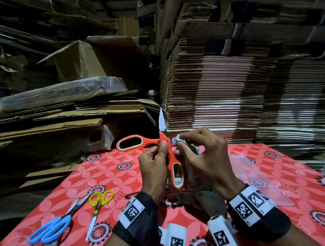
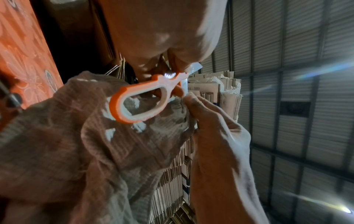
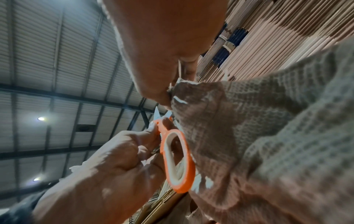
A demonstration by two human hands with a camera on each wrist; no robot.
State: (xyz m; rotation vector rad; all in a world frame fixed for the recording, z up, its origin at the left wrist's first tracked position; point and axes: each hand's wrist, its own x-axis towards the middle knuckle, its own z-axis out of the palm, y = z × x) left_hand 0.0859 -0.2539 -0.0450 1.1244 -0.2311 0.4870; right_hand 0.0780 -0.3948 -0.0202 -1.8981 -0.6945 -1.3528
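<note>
Above the tabletop's [image 1: 108, 170] far edge, the left hand [image 1: 154, 171] grips open orange scissors [image 1: 145, 141]; the right hand [image 1: 205, 158] pinches a cloth [image 1: 201, 195] against them.

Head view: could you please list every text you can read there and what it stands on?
"L5", probably: left wristband tag.
Too blurred to read: cardboard box print.
Too small to read: right wristband tag lettering.

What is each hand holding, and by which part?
The left hand grips the open orange scissors near the pivot; the right hand pinches a bunched part of the grey cloth.
</note>
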